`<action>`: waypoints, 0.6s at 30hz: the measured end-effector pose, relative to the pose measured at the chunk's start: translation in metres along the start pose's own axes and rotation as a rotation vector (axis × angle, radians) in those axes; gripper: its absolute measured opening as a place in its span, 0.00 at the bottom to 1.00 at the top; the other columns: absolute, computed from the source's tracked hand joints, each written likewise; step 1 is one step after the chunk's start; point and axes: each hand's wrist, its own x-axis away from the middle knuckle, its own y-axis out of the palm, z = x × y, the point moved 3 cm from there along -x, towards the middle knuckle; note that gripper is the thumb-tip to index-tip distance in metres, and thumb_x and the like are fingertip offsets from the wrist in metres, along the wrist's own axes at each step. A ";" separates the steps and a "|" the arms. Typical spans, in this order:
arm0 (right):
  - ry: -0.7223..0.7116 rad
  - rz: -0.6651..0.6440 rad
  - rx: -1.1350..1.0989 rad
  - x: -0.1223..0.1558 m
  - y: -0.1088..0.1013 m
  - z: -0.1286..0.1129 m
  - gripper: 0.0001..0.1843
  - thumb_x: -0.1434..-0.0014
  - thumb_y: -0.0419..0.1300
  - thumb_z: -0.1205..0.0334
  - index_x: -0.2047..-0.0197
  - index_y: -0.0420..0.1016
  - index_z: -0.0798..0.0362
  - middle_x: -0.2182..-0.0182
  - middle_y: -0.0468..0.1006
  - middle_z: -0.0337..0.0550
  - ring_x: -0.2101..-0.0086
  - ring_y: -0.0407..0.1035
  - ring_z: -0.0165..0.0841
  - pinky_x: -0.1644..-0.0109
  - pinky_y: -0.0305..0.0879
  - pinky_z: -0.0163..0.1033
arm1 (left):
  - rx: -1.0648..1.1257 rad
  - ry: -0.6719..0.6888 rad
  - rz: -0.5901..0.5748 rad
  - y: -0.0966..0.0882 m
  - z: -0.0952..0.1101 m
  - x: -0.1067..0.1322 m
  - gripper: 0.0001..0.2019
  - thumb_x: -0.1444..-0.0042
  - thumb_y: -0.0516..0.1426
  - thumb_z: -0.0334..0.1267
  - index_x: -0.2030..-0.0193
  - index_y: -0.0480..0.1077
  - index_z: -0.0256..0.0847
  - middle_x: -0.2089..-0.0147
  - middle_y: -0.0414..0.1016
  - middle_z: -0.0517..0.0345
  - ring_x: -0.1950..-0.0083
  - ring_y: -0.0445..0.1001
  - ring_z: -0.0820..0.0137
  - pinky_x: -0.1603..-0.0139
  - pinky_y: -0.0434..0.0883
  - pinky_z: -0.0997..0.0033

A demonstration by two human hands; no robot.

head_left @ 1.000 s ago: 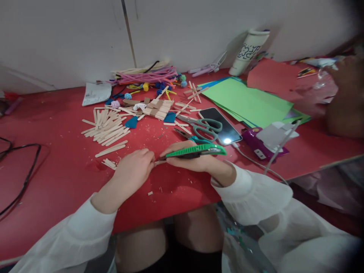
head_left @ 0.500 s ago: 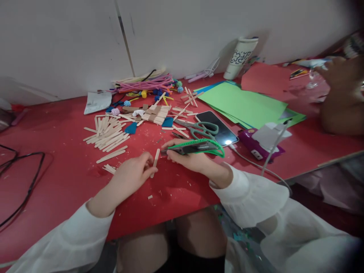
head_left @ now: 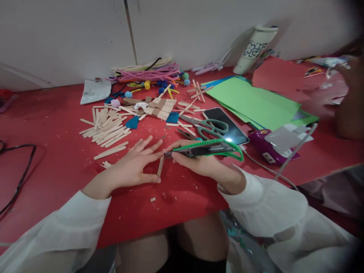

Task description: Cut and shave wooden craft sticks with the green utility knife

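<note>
The person's left hand (head_left: 131, 165) lies palm down on the red table (head_left: 133, 212), fingers spread wide. A craft stick (head_left: 160, 167) lies between its thumb and index finger, with the thumb tip beside the near end and the index fingertip at the far end. The right hand (head_left: 195, 156) is closed around a green utility knife (head_left: 212, 147); the knife's front end meets the stick's far end (actual blade contact cannot be determined). Just beyond the right hand, scissors (head_left: 212, 123) overlap a phone (head_left: 237, 131). Beyond the left hand is a loose pile of craft sticks (head_left: 106, 129). Containers: a white patterned tumbler (head_left: 254, 52) is located beyond and to the right of the right hand, its contents hidden. Farther right, clear plastic packaging (head_left: 335, 82) sits beside another person's hand (head_left: 354, 74); its contents are indistinct.
</note>
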 end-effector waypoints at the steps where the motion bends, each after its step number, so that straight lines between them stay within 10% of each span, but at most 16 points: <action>1: -0.032 -0.016 0.017 0.000 0.000 -0.002 0.06 0.43 0.55 0.64 0.62 0.70 0.53 0.70 0.76 0.39 0.73 0.69 0.27 0.66 0.65 0.34 | 0.000 0.036 -0.011 0.000 0.002 0.000 0.35 0.48 0.56 0.57 0.35 0.53 0.50 0.29 0.38 0.54 0.29 0.30 0.50 0.34 0.42 0.43; 18: 0.045 -0.119 0.036 0.010 0.003 -0.005 0.10 0.45 0.58 0.67 0.58 0.75 0.51 0.62 0.79 0.38 0.63 0.74 0.30 0.54 0.70 0.36 | 0.034 0.066 -0.033 0.005 0.001 -0.007 0.42 0.54 0.60 0.57 0.34 0.50 0.52 0.29 0.41 0.58 0.29 0.31 0.53 0.33 0.39 0.47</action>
